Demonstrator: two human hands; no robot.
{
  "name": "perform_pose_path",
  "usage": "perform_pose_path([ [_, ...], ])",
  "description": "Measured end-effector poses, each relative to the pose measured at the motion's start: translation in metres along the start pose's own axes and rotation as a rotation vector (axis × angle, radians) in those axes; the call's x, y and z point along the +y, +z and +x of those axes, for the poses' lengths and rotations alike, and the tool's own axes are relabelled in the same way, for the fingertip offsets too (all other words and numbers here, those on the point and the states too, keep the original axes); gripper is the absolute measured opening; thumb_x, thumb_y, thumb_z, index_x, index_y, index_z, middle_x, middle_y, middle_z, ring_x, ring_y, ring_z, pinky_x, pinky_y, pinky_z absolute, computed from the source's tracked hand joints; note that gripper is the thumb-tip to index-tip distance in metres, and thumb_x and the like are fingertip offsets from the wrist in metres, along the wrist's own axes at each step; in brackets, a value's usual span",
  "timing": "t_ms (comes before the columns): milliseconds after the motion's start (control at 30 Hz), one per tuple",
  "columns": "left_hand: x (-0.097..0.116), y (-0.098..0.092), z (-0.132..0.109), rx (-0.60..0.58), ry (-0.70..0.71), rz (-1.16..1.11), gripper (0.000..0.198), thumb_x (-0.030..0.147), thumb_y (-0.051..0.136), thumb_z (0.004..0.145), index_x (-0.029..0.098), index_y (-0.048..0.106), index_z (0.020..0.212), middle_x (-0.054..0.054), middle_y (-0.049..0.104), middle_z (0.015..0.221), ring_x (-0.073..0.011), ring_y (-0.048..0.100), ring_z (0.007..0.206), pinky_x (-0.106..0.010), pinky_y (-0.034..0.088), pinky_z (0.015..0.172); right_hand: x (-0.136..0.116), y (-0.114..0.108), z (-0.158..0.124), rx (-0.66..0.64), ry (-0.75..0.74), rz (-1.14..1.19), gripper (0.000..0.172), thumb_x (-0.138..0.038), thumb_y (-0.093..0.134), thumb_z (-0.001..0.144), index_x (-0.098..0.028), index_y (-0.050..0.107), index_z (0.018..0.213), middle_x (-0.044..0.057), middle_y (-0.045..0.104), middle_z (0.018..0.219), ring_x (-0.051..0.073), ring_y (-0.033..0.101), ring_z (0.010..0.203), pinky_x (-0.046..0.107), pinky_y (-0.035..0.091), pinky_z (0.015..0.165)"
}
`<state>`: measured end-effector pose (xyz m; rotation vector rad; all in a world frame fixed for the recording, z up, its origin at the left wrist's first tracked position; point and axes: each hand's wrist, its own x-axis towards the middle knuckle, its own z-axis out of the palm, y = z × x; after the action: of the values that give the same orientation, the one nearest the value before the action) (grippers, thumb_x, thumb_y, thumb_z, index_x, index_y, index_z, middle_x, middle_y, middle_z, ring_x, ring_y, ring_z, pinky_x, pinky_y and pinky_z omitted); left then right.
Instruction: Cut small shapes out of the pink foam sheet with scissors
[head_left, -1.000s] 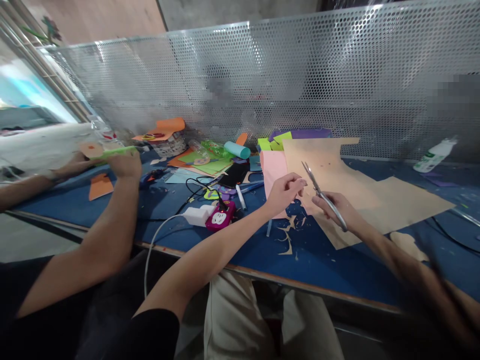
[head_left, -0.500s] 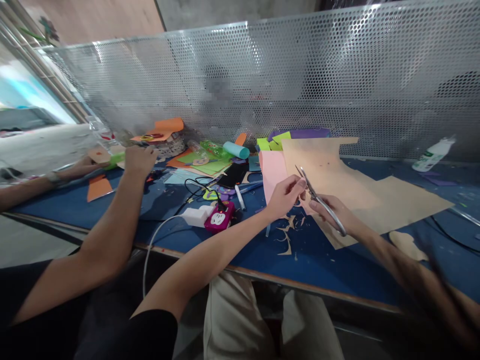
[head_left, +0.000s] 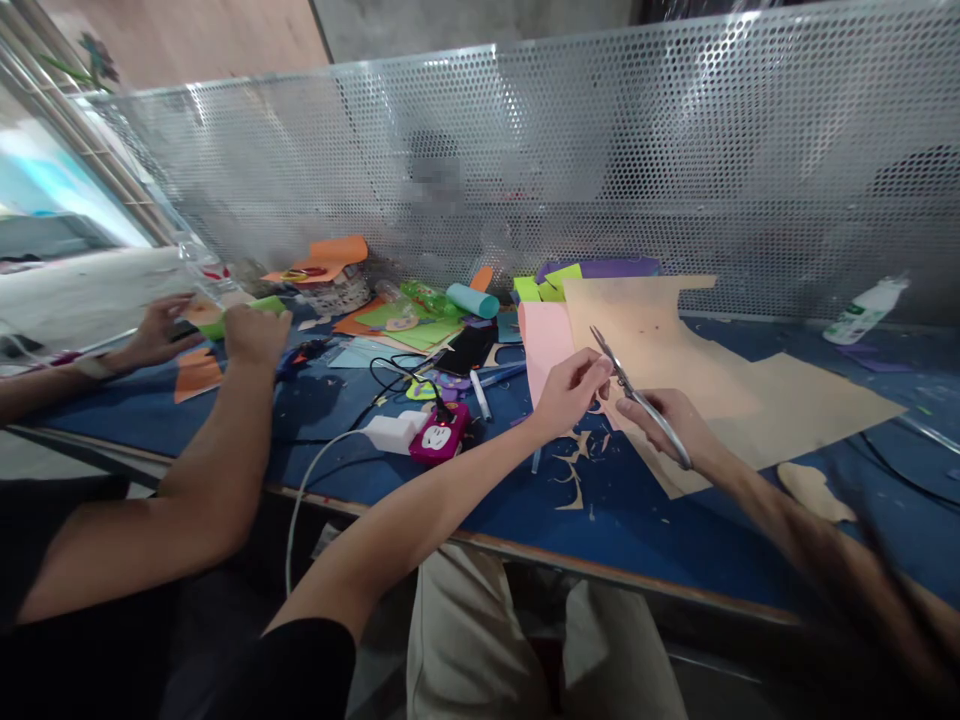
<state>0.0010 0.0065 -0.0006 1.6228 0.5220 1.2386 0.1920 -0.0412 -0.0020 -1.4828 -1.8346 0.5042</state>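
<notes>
No text is legible, even on the white bottle (head_left: 866, 311).

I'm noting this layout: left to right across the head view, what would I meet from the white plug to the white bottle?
White plug, magenta power socket, white pen, the person's left hand, right hand holding scissors, white bottle.

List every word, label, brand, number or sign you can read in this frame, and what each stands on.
No text can be read.
White bottle: green print, too small and blurred to read.
Clear bottle: red marking, too blurred to read.
</notes>
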Motion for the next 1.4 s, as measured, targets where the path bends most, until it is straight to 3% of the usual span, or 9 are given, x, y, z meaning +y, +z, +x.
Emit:
perform_pose_path([
  [100,-0.002,-0.002,0.002,0.044,0.026,0.007,0.047,0.065,0.066,0.100,0.019,0.059,0.092,0.004,0.059,0.067,-0.0083,0.049,0.056,-0.024,0.043,0.058,0.006,-0.002,0.002,-0.002,-0.040,0.058,0.046,-0.063,0.056,0.083,-0.022,0.049,0.064,-0.005,0.041,0.052,0.012,0.042,0.049,0.025,0.030,0.049],
  [233,-0.004,-0.004,0.003,0.076,0.028,0.032,0.049,0.067,0.068,0.098,0.020,0.060,0.092,0.005,0.055,0.061,-0.0093,0.047,0.055,-0.025,0.042,0.058,0.013,-0.007,0.003,-0.099,-0.087,0.062,0.037,-0.059,0.056,0.087,-0.023,0.053,0.077,-0.005,0.047,0.061,0.014,0.046,0.055,0.026,0.036,0.054],
  [400,-0.003,-0.005,0.003,0.063,0.009,0.068,0.053,0.070,0.068,0.097,0.018,0.065,0.088,0.003,0.057,0.060,-0.0096,0.046,0.056,-0.026,0.041,0.058,0.011,-0.008,0.002,-0.142,-0.149,0.067,0.034,-0.055,0.059,0.088,-0.022,0.054,0.077,-0.004,0.051,0.064,0.015,0.048,0.058,0.027,0.037,0.056],
  [733,-0.003,-0.010,0.007,-0.048,0.017,0.023,0.050,0.066,0.071,0.097,0.018,0.063,0.084,0.004,0.055,0.060,-0.0091,0.044,0.055,-0.026,0.040,0.058,0.006,-0.015,-0.002,-0.258,-0.149,0.169,0.042,-0.063,0.052,0.090,-0.023,0.052,0.076,-0.003,0.050,0.062,0.016,0.047,0.057,0.028,0.037,0.056],
  [967,0.004,-0.010,0.007,-0.051,0.018,0.081,0.054,0.072,0.070,0.095,0.019,0.063,0.083,0.005,0.048,0.058,-0.0104,0.043,0.056,-0.027,0.039,0.058,0.004,-0.018,-0.004,-0.256,-0.166,0.165,0.040,-0.063,0.050,0.090,-0.024,0.056,0.085,0.000,0.053,0.069,0.019,0.051,0.061,0.032,0.044,0.062],
  [1200,0.008,-0.012,0.007,-0.038,0.055,0.149,0.051,0.067,0.069,0.096,0.019,0.063,0.083,0.005,0.050,0.059,-0.0106,0.045,0.057,-0.027,0.041,0.061,0.010,-0.016,0.002,-0.191,-0.151,0.049,0.039,-0.060,0.054,0.087,-0.022,0.056,0.079,-0.004,0.048,0.062,0.014,0.043,0.055,0.027,0.033,0.054],
  [1400,0.008,-0.011,0.007,-0.088,-0.004,0.066,0.045,0.062,0.069,0.097,0.019,0.060,0.089,0.004,0.058,0.059,-0.0080,0.045,0.048,-0.024,0.040,0.052,0.015,-0.014,0.006,-0.136,-0.108,0.022,0.043,-0.060,0.059,0.084,-0.023,0.047,0.065,-0.006,0.039,0.055,0.012,0.038,0.052,0.025,0.027,0.052],
])
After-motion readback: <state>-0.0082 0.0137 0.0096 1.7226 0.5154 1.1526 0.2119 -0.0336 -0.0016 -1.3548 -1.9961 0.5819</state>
